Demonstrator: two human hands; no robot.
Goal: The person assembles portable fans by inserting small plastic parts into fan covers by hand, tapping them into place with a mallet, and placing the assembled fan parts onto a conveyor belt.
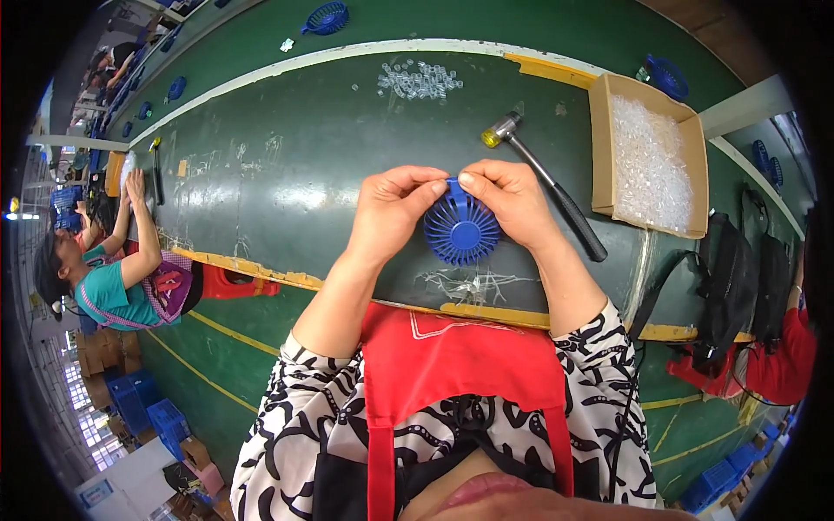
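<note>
Between my two hands hangs a round blue plastic fan grille (463, 233) with radial ribs and a solid disc at its centre. My left hand (388, 208) pinches the short tab at its top with thumb and forefinger. From the other side, my right hand (511, 198) pinches the same tab, thumb on top. Whether a small clear piece sits under the fingertips cannot be made out. To the right of my right hand lies a mallet (556, 187) with a black grip, a metal shaft and a yellow-tipped head.
An open cardboard box (601, 148) full of small clear plastic pieces stands at right. More clear pieces (419, 80) lie loose at the far side of the table (287, 182). Beyond, blue grilles (326, 17) rest on a green surface. A black bag (728, 278) sits right; a co-worker (113, 286) works left.
</note>
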